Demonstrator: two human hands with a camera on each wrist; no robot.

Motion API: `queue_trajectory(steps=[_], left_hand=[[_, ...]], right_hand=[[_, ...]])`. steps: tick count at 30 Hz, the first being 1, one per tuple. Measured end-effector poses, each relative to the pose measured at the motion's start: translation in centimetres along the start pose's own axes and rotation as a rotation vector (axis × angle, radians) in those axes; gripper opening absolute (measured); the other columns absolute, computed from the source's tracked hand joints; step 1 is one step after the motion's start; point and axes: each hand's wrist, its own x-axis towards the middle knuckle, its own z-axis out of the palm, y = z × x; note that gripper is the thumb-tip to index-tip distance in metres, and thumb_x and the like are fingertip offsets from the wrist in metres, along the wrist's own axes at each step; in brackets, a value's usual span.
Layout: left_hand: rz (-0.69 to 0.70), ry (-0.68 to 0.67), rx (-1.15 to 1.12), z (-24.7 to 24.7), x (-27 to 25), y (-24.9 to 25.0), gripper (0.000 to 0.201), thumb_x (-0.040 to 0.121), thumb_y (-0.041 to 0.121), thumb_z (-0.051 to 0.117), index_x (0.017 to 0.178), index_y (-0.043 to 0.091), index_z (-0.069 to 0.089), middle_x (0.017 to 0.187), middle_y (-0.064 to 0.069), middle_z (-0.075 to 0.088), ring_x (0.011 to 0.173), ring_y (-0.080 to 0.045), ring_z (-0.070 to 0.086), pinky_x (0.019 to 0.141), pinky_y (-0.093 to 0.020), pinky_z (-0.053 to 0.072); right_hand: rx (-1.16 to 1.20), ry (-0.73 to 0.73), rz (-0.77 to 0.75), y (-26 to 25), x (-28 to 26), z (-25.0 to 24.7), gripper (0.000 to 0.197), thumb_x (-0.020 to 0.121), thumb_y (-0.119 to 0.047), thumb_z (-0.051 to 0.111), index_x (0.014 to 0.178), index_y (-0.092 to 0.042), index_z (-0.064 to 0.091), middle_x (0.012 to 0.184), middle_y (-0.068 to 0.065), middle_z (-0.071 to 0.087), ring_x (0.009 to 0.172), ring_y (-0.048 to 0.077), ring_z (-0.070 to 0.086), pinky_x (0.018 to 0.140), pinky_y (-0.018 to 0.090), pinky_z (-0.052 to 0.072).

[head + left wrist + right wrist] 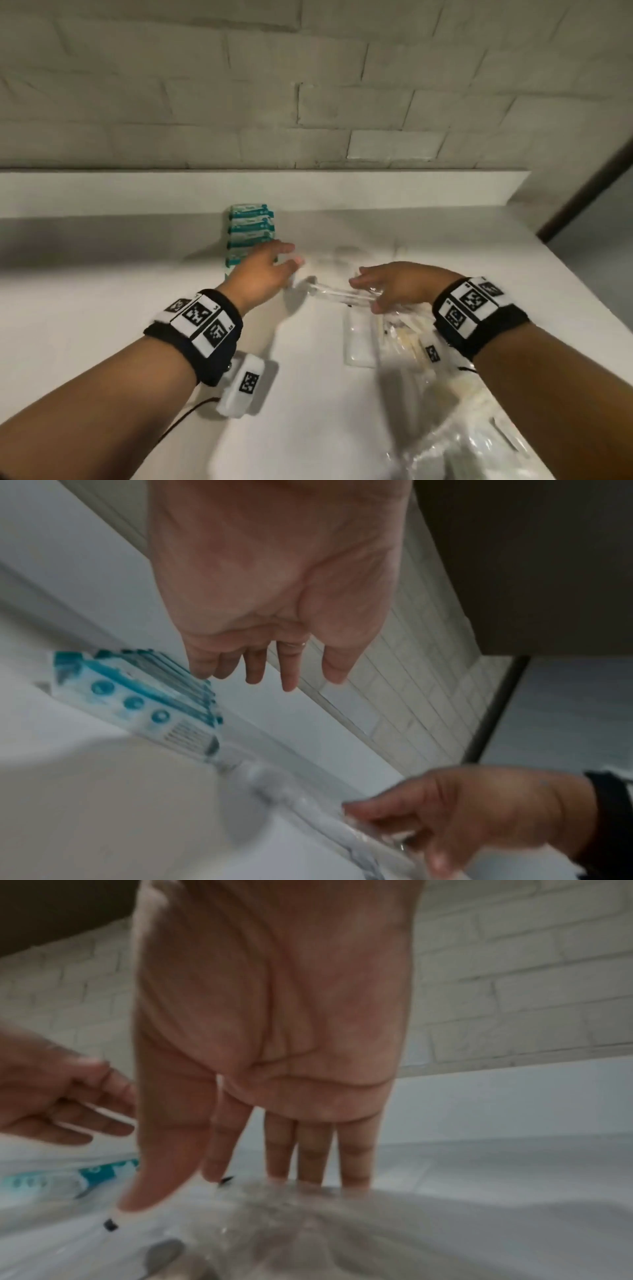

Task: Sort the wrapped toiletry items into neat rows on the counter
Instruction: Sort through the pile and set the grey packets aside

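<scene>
A column of teal-and-white packets (250, 233) (137, 696) (68, 1177) lies at the back of the white counter (120, 308). My left hand (291, 255) (291, 680) hovers over the near end of that column, fingers relaxed and spread, holding nothing. A long clear-wrapped item (335, 294) (329, 823) lies between my hands. My right hand (363, 294) (240, 1185) has straight fingers and thumb touching its right end. The pile of clear-wrapped toiletry items (411, 335) lies under my right wrist. The wrist views are blurred.
A flat white packet (358, 342) lies beside the pile, and more crinkled clear plastic (479, 438) fills the near right. A raised ledge (342, 188) and brick wall (308, 85) close the back. The counter's right edge (589, 294) drops off beside a dark door frame.
</scene>
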Motion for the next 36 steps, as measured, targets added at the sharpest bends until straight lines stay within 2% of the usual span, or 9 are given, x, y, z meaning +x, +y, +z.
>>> queue_trajectory(steps=[4, 7, 12, 16, 21, 23, 26, 32, 36], left_hand=[[0.075, -0.163, 0.274, 3.9, -3.3, 2.0, 0.033, 0.093, 0.041, 0.055, 0.123, 0.031, 0.06, 0.132, 0.006, 0.05, 0.119, -0.011, 0.049, 0.094, -0.022, 0.037], [0.158, -0.315, 0.459, 6.5, -5.4, 3.4, 0.031, 0.095, 0.036, 0.053, 0.124, 0.029, 0.063, 0.127, 0.001, 0.055, 0.117, -0.015, 0.052, 0.1, -0.027, 0.039], [0.142, -0.357, 0.81, 10.4, -6.6, 4.2, 0.04, 0.088, 0.045, 0.055, 0.124, 0.029, 0.059, 0.128, -0.007, 0.049, 0.123, -0.03, 0.043, 0.104, -0.043, 0.038], [0.13, -0.366, 0.859, 12.2, -8.0, 4.2, 0.057, 0.087, 0.03, 0.06, 0.141, 0.035, 0.042, 0.15, -0.001, 0.031, 0.138, -0.027, 0.025, 0.113, -0.04, 0.028], [0.047, -0.295, 0.809, 13.0, -9.4, 4.1, 0.047, 0.083, 0.033, 0.05, 0.131, 0.035, 0.053, 0.147, 0.001, 0.037, 0.138, -0.024, 0.029, 0.112, -0.039, 0.027], [-0.03, -0.141, 0.797, 13.7, -10.2, 4.1, 0.051, 0.081, 0.035, 0.063, 0.13, 0.024, 0.049, 0.134, -0.004, 0.043, 0.124, -0.029, 0.043, 0.101, -0.042, 0.041], [-0.193, -0.025, 0.784, 14.5, -11.0, 4.1, 0.066, 0.077, 0.038, 0.073, 0.131, 0.018, 0.041, 0.126, -0.01, 0.047, 0.114, -0.031, 0.05, 0.092, -0.041, 0.046], [-0.357, -0.048, 0.671, 14.9, -12.2, 4.5, 0.07, 0.079, 0.042, 0.072, 0.133, 0.011, 0.039, 0.125, -0.009, 0.058, 0.106, -0.026, 0.058, 0.078, -0.03, 0.042], [-0.31, 0.041, 0.675, 15.2, -12.7, 5.1, 0.038, 0.083, 0.04, 0.067, 0.107, 0.014, 0.056, 0.107, -0.008, 0.061, 0.106, -0.029, 0.057, 0.074, -0.03, 0.037]], right_hand=[[0.055, 0.274, -0.02, 3.1, -5.8, -0.2, 0.05, 0.088, -0.023, 0.067, 0.133, -0.038, 0.053, 0.149, -0.009, 0.039, 0.134, 0.012, 0.039, 0.107, 0.024, 0.028], [-0.035, 0.242, 0.045, 5.5, -11.0, 0.5, 0.041, 0.086, -0.03, 0.068, 0.123, -0.043, 0.058, 0.138, -0.012, 0.047, 0.122, 0.012, 0.049, 0.103, 0.027, 0.038], [-0.263, -0.15, -0.113, 6.6, -17.6, 7.3, 0.084, 0.079, -0.035, 0.074, 0.144, -0.053, 0.025, 0.158, -0.02, -0.006, 0.146, 0.006, 0.004, 0.115, 0.026, 0.018], [-0.463, -0.125, -0.214, 8.7, -17.0, 9.8, 0.09, 0.087, -0.03, 0.064, 0.146, -0.053, 0.0, 0.157, -0.013, -0.022, 0.147, 0.013, -0.013, 0.118, 0.043, 0.018], [-0.323, 0.123, -0.119, 11.5, -15.7, 6.2, 0.063, 0.091, -0.029, 0.059, 0.147, -0.034, 0.032, 0.159, -0.003, 0.02, 0.144, 0.018, 0.023, 0.115, 0.037, 0.027], [-0.282, 0.291, -0.127, 12.5, -15.7, 5.8, 0.04, 0.09, -0.033, 0.057, 0.13, -0.034, 0.055, 0.131, -0.004, 0.05, 0.126, 0.019, 0.045, 0.1, 0.034, 0.041], [-0.333, 0.162, -0.187, 12.6, -15.4, 6.9, 0.033, 0.083, -0.036, 0.061, 0.117, -0.036, 0.062, 0.105, -0.007, 0.05, 0.107, 0.018, 0.051, 0.086, 0.034, 0.046], [-0.418, 0.235, -0.184, 13.4, -14.3, 6.8, 0.057, 0.086, -0.033, 0.063, 0.139, -0.035, 0.041, 0.13, -0.002, 0.046, 0.115, 0.021, 0.048, 0.091, 0.034, 0.046], [-0.378, 0.137, 0.03, 14.0, -16.8, 5.2, 0.039, 0.087, -0.056, 0.051, 0.083, -0.019, 0.062, 0.087, 0.0, 0.063, 0.076, 0.016, 0.058, 0.064, 0.029, 0.043]])
